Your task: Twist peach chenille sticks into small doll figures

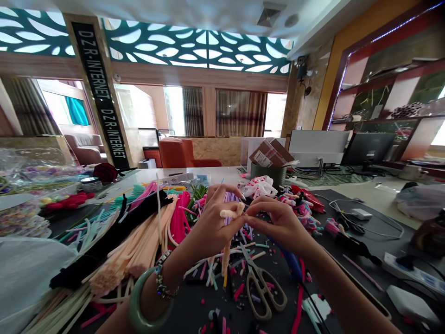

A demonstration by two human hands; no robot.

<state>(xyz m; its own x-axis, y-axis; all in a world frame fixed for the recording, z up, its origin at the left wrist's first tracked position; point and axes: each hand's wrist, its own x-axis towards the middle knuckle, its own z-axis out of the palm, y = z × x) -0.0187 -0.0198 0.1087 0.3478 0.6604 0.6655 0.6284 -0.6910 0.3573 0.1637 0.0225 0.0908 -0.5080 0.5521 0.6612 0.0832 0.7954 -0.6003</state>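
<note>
Peach fuzzy stem (227, 214) is sitting bent in the left hand (216, 215), above the middle of the bench (194, 311). Left is gripping it between thumb and fingers. Right hand (278, 220) is meeting left at the fingertips, thumb and index close together; can't tell if they're gripping the stem. A peach length (225, 260) is hanging below left; the join is hidden.

Scissors (257, 274) are lying below the hands, toward the near edge, tips pointing away, handles spread. Coloured offcuts (239, 291) are littering the surface around them. Left of the hands, a magenta bundle (179, 219), peach bundle (139, 246) and black bundle (114, 233) are lying side by side, slanting toward the near left corner. White crumpled bag (260, 186) is resting beyond the hands; a green pot (267, 174) is standing behind it, holding a cardboard box (271, 153). Power strip (413, 274) is lying by the right edge.
</note>
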